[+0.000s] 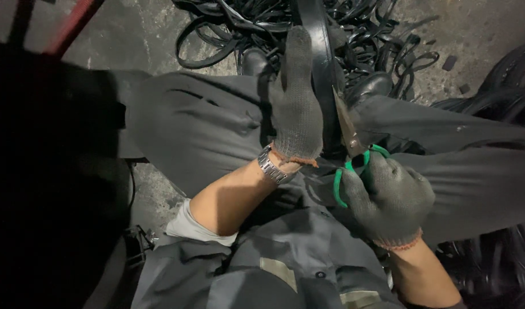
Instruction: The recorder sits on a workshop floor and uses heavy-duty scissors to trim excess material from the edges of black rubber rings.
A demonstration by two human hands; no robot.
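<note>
My left hand (297, 103), in a dark grey knit glove with a metal wristwatch at the wrist, grips a wide black rubber strip (319, 51) that runs upward over my lap. My right hand (391, 197), gloved the same way, is shut on green-handled scissors (354, 154). The scissor blades (343, 123) point up and bite into the right edge of the strip, just beside my left hand. Both hands sit above my grey-trousered thighs.
A tangled heap of cut black rubber strips (262, 23) lies on the concrete floor (142, 34) ahead of my knees. More black rubber is piled at the right (502, 97). A red bar (74, 23) crosses the top left. The left side is in deep shadow.
</note>
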